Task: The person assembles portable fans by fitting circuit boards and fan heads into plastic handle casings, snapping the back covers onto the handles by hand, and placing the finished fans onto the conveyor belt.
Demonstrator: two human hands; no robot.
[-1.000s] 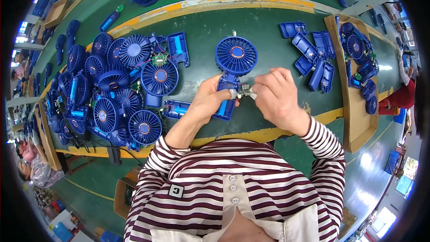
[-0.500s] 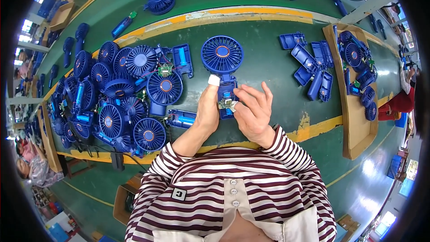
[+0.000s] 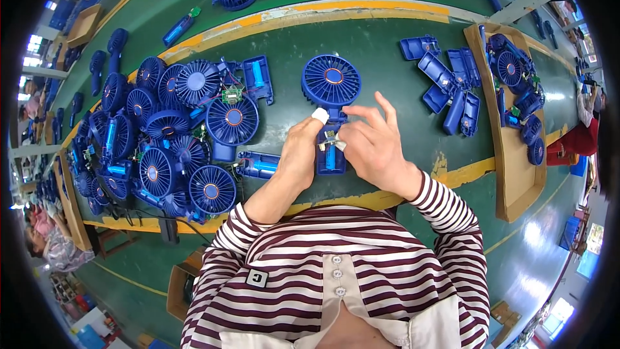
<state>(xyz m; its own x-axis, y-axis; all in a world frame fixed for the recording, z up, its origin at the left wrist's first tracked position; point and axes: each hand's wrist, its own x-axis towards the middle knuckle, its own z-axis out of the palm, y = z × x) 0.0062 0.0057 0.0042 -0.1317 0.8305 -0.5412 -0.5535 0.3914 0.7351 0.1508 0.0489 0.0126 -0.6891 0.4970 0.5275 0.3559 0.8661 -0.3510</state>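
Head view: green table (image 3: 284,45), blue fan (image 3: 331,79) at centre, handle (image 3: 321,163) uncovered. Left hand (image 3: 301,152) lies against the handle (grip hidden); right hand's (image 3: 373,150) fingertips, battery (image 3: 331,159) already in, pinch a board (image 3: 330,136), seemingly unseated.

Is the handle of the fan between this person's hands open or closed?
Open. The handle has no cover, so a blue battery lies exposed inside and a small circuit board shows beside the right hand.

1. Bare left hand (image 3: 299,152): thumb (image 3: 320,116) extended forward, its tip covered white.
2. Bare right hand (image 3: 371,150): knuckles bent, two fingers (image 3: 386,108) raised.
3. Both forearms (image 3: 272,199), in maroon-and-white striped fabric sleeves (image 3: 445,203), angle inward.
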